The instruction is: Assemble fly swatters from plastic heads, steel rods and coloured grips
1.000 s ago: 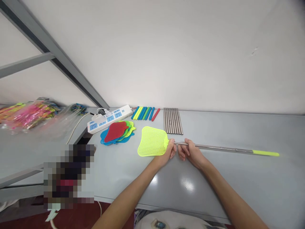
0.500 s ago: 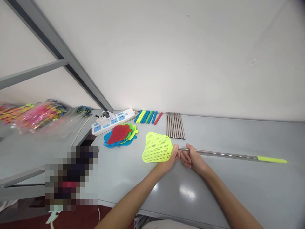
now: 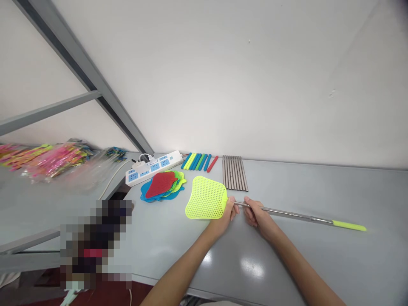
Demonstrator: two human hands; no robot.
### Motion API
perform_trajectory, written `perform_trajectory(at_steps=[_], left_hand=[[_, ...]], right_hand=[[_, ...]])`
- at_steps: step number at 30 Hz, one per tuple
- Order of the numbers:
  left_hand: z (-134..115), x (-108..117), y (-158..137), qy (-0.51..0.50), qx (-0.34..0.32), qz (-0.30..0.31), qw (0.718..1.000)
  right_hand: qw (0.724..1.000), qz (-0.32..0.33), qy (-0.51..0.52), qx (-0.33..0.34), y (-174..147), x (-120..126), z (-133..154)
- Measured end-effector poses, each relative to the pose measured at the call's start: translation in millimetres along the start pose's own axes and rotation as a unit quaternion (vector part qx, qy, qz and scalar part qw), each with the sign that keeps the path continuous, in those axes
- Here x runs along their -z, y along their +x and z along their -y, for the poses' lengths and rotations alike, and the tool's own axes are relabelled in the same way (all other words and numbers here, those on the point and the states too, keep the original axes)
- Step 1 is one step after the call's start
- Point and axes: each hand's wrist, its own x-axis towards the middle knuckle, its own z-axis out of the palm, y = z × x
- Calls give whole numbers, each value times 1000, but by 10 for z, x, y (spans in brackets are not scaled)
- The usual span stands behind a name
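Note:
A fly swatter (image 3: pixel 206 199) with a yellow-green mesh head, a thin telescopic metal rod and a yellow-green grip lies across in front of me, head to the left. My left hand (image 3: pixel 227 214) is closed round the neck where the head meets the rod. Further right, my right hand (image 3: pixel 257 216) is closed on the rod, and a short stretch of metal shows between the hands. Beyond the swatter, a row of metal rods (image 3: pixel 235 173) lies on the table. Loose swatter heads (image 3: pixel 162 185) in red, green, yellow and blue are stacked at the left.
Coloured grips (image 3: pixel 198 162) lie in a row near the wall. Beside them is a white power strip (image 3: pixel 154 167) with plugs and a cable. Plastic-bagged goods (image 3: pixel 60 159) rest on the left surface, behind a grey metal frame (image 3: pixel 86 70). A pixelated patch covers the lower left.
My hands have moved slightly apart along the rod. The swatter's grip end has come left and tilted lower, and the view has shifted a little.

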Motion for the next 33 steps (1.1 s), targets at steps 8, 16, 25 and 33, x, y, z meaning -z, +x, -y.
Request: perform_trajectory(at_steps=[8, 16, 25, 33], left_hand=[[49, 23, 38, -62, -18, -104, 993], [135, 27, -64, 28, -4, -106, 994], [40, 25, 7, -59, -7, -101, 993], [22, -1, 22, -76, 10, -96, 992]], right_hand=[[991, -80, 94, 53, -15, 191, 149], [991, -87, 84, 57, -25, 172, 129], [999, -30, 12, 26, -31, 146, 106], [999, -33, 1, 7, -34, 150, 148]])
